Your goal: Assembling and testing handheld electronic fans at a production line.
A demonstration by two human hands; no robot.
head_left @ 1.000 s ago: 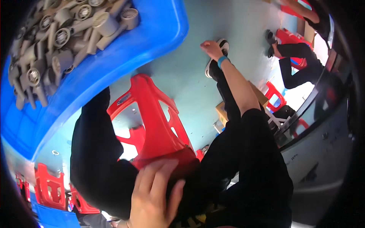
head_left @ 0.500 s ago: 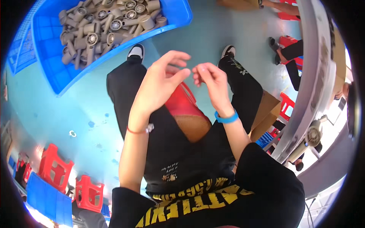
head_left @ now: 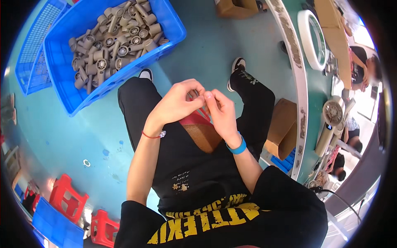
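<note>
My left hand (head_left: 178, 102) and my right hand (head_left: 222, 113) meet above my lap, thumbs and fingertips pinched close together. Whatever lies between the fingertips, if anything, is too small or hidden to make out. A red string bracelet circles my left wrist, and a blue band (head_left: 237, 145) my right. Below the hands, between my legs, shows a red seat with a brown patch (head_left: 202, 136). Ahead to the left, a big blue bin (head_left: 124, 76) holds many grey-brown handheld fans (head_left: 109, 41), heaped in a jumble.
On my right runs a workbench (head_left: 301, 95) with a green top, bearing a handheld fan (head_left: 332, 111) and a white ring (head_left: 312, 39). A cardboard box (head_left: 282, 128) sits beneath its edge. Red stools (head_left: 68, 198) and a blue crate (head_left: 58, 225) are behind left. Other people sit across the bench.
My hands, apart before, have come together so that their fingertips meet. The view has turned, bringing more of the workbench into sight.
</note>
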